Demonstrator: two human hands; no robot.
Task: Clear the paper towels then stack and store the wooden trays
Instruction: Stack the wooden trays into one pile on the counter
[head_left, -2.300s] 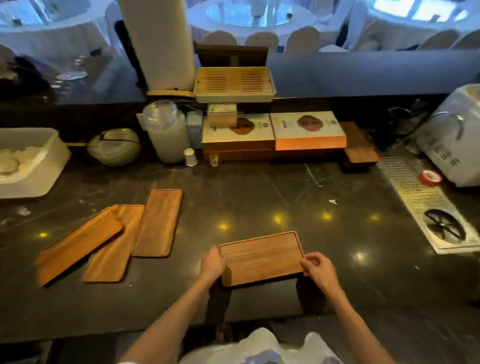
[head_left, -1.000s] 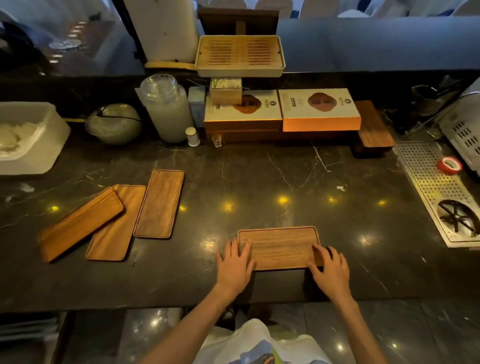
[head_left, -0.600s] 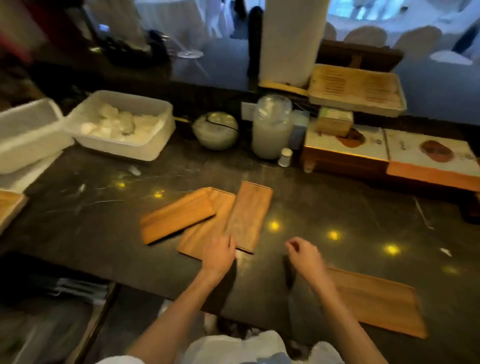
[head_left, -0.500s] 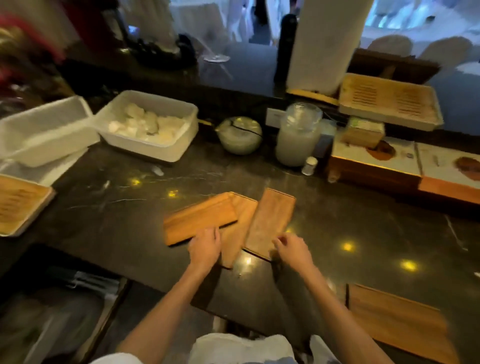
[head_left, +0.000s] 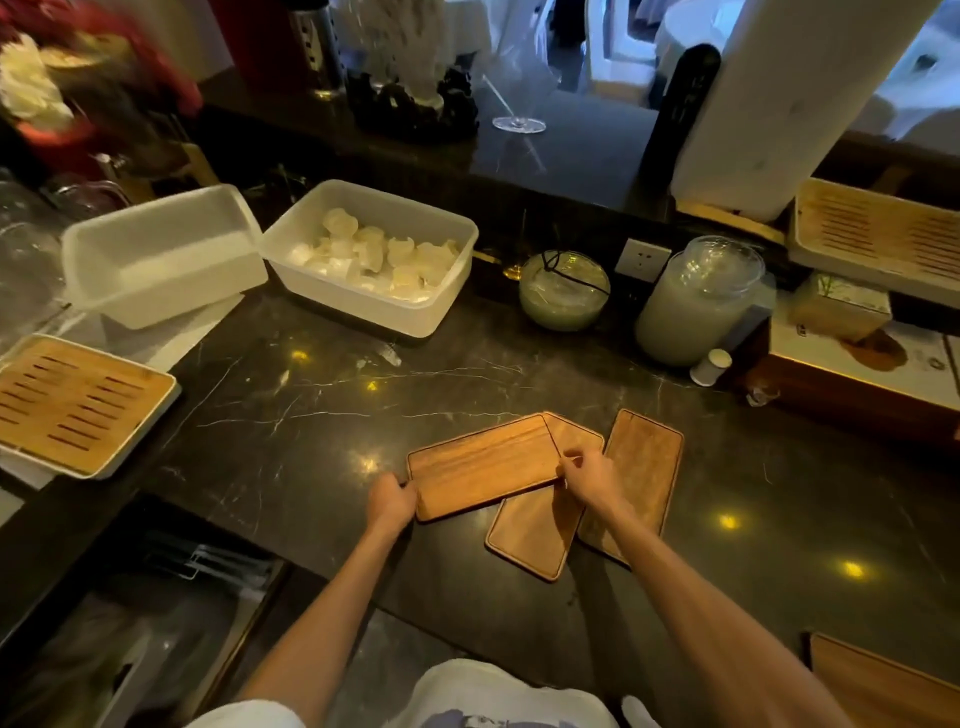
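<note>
Dark counter (head_left: 311, 415): both hands grip the top tray's (head_left: 483, 465) ends.

Four flat brown wooden trays show on the dark marble counter (head_left: 519, 374): three overlapping in a cluster (head_left: 483, 465) (head_left: 535, 530) (head_left: 644, 467), one at the lower right corner (head_left: 883, 686); two slatted bamboo trays in white frames (head_left: 67, 402) (head_left: 878, 234); two white rectangular plastic tubs (head_left: 156, 254) (head_left: 374, 260); two bare hands (head_left: 390, 501) (head_left: 589, 475).
</note>
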